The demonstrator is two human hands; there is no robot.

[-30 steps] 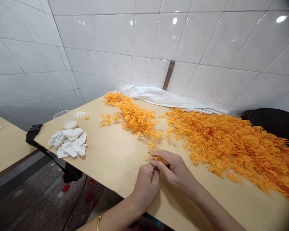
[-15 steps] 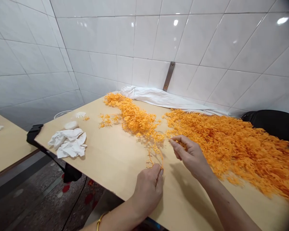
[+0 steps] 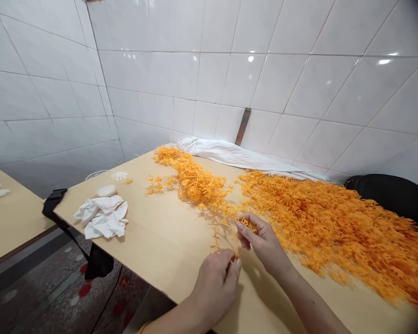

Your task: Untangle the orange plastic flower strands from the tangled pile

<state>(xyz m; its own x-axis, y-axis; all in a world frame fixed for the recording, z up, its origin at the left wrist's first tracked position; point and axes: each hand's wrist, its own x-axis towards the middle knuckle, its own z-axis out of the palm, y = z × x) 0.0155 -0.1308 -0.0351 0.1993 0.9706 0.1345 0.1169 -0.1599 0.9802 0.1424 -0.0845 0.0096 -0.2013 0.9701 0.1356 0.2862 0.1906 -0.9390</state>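
Note:
My left hand [image 3: 216,283], low in the middle, pinches the lower end of a thin orange branching sprig [image 3: 216,232], which looks like plastic. The sprig's curved stems rise from the fingertips toward a loose heap of similar orange sprigs [image 3: 198,183]. Just above and to the right is my right hand [image 3: 261,241], thumb and fingers closed together beside the sprig's top. Orange shows in the gap of its fingers; whether that is a held piece or the heap behind, I cannot tell. A much larger pile of orange sprigs [image 3: 320,213] spreads to the right.
Crumpled white tissue [image 3: 106,218], a white round piece [image 3: 107,190] and a white flower-shaped piece [image 3: 119,176] lie on the left of the table [image 3: 153,250]. White cloth [image 3: 226,153] runs along the tiled wall. A black rounded object [image 3: 390,195] stands at right, a black strap [image 3: 54,202] at the left corner.
My right hand has moved left and down, close to the sprig above my left hand. My left hand keeps its pinch. The whole view has tilted up slightly.

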